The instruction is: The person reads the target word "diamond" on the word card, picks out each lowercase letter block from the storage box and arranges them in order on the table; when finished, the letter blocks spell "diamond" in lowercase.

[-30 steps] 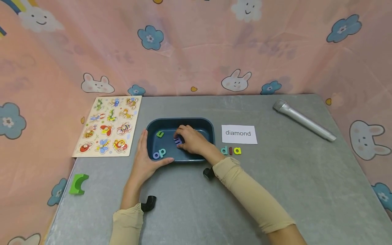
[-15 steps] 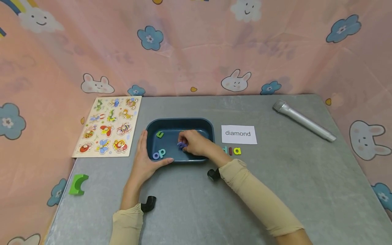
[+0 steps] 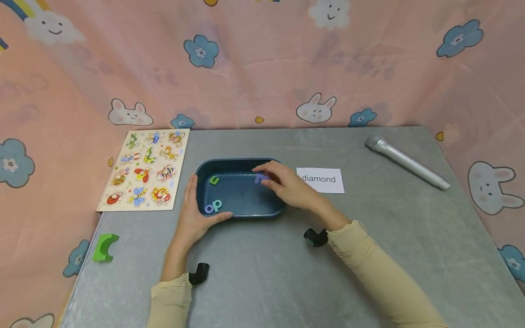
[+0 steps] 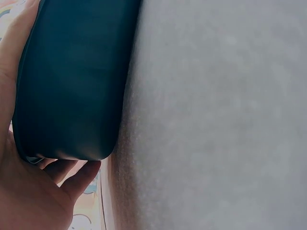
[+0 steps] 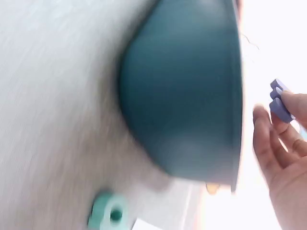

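Note:
A purple letter, seen in the right wrist view as a thick purple piece, is pinched between thumb and fingers of the right hand, above the right end of the dark blue tray. The left hand holds the tray's near left corner, thumb along the near rim and fingers against the left wall; the left wrist view shows this hand around the tray wall. Inside the tray lie a green u, a purple o and a teal p.
Right of the tray lies a card reading "diamond". The right hand and forearm hide the table below it; a teal letter shows in the right wrist view. A silver microphone, a picture board and a green block also lie about.
The right hand has lifted the purple letter off the tray's middle and moved right with it, now covering the letters below the card. The left hand stays in place.

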Demonstrator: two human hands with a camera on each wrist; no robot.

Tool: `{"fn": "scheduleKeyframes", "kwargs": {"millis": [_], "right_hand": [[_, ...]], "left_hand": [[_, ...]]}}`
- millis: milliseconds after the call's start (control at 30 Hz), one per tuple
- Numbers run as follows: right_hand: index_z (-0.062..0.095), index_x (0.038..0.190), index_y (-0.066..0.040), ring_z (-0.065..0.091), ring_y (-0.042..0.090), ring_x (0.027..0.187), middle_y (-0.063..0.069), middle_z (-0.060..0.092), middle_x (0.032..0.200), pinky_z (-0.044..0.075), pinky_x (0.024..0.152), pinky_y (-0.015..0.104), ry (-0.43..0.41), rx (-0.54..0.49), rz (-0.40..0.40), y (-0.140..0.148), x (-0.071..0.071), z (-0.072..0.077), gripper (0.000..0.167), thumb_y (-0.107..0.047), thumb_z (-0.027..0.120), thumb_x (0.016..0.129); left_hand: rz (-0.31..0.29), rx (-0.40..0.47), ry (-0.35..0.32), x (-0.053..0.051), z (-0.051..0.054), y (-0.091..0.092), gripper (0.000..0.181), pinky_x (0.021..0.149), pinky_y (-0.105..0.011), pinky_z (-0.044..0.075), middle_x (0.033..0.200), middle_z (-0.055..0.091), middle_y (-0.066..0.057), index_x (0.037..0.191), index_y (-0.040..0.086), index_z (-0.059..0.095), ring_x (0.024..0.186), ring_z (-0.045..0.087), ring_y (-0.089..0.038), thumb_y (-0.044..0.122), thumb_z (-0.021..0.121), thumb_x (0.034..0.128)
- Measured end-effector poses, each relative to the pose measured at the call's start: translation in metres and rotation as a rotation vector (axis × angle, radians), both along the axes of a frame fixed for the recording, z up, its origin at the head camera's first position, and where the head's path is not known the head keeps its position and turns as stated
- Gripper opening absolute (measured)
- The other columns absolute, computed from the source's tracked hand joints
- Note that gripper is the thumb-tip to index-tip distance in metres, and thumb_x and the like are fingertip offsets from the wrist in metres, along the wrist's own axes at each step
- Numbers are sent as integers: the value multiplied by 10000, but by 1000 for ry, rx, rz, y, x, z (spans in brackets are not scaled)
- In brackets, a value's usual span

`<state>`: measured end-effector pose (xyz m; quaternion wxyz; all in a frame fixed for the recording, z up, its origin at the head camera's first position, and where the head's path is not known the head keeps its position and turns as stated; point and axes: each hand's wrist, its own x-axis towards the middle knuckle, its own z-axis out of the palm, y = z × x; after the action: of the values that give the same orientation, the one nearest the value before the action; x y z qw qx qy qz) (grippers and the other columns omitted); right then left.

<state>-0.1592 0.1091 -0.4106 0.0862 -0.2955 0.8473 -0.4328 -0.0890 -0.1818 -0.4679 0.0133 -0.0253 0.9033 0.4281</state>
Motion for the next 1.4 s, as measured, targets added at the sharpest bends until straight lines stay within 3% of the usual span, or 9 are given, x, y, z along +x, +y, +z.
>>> {"fn": "scheduleKeyframes", "kwargs": {"millis": [167, 333, 533, 733, 833, 1067, 1233, 1400], "right_hand": [[692, 1324, -83, 673, 239, 1023, 96, 679, 1226, 594, 908, 384, -43, -88, -81, 31, 5, 7, 292, -37, 660, 1038], [719, 1332, -71, 728, 337, 980, 114, 713, 1239, 595, 833, 240, -60, -127, -155, 60, 9, 6, 311, -45, 686, 1024], [779, 1249, -48, 688, 272, 921, 131, 722, 1180, 546, 819, 131, -13, -95, -226, 88, 11, -2, 262, -24, 723, 994], [789, 1216, -29, 625, 246, 944, 161, 701, 1172, 523, 800, 102, -88, -12, -300, 111, 18, -10, 289, 9, 784, 930], [794, 1165, -6, 648, 225, 900, 179, 723, 1121, 534, 757, 125, -74, 32, -306, 123, 19, -16, 269, 28, 806, 899], [789, 1046, 8, 680, 238, 881, 148, 760, 997, 564, 742, 296, 70, 186, -254, 148, 25, -28, 206, 21, 853, 851], [796, 1055, -42, 646, 305, 1010, 151, 713, 1123, 508, 877, 461, 65, 269, -222, 156, 30, -34, 210, -33, 869, 858], [802, 1070, -43, 632, 369, 1117, 174, 718, 1167, 478, 989, 584, 45, 270, -208, 159, 30, -40, 226, -32, 870, 854]], "left_hand": [[-7, 5, 13, 0, 0, 0, 1367, 1287, -693, 177, 1809, 5, -55, 1727, 239, 17, 1664, 84, -362, 443, 959, 758], [-9, 12, 12, 0, 0, 0, 1369, 1289, -691, 174, 1809, -1, -39, 1727, 241, 17, 1665, 79, -358, 438, 961, 754], [-8, 16, 17, -1, 0, 1, 1376, 1288, -690, 182, 1808, 1, -25, 1727, 246, 21, 1664, 87, -355, 439, 967, 746], [-8, 28, 20, -1, 1, 1, 1386, 1293, -681, 179, 1807, 9, -31, 1727, 235, 26, 1666, 77, -350, 405, 976, 733], [-9, 25, 15, -1, 1, 2, 1385, 1294, -680, 174, 1808, 4, -31, 1727, 237, 21, 1666, 73, -350, 406, 975, 737], [-11, 29, 11, 0, 0, 2, 1383, 1291, -689, 171, 1807, -5, -32, 1727, 238, 17, 1666, 67, -356, 401, 974, 741], [-5, 27, 3, 1, 1, 1, 1374, 1291, -690, 167, 1808, -7, -29, 1726, 249, 13, 1667, 67, -350, 413, 967, 752], [-2, 20, 4, 0, 0, 0, 1376, 1290, -691, 169, 1808, -7, -24, 1726, 254, 12, 1667, 70, -350, 418, 968, 749]]}}
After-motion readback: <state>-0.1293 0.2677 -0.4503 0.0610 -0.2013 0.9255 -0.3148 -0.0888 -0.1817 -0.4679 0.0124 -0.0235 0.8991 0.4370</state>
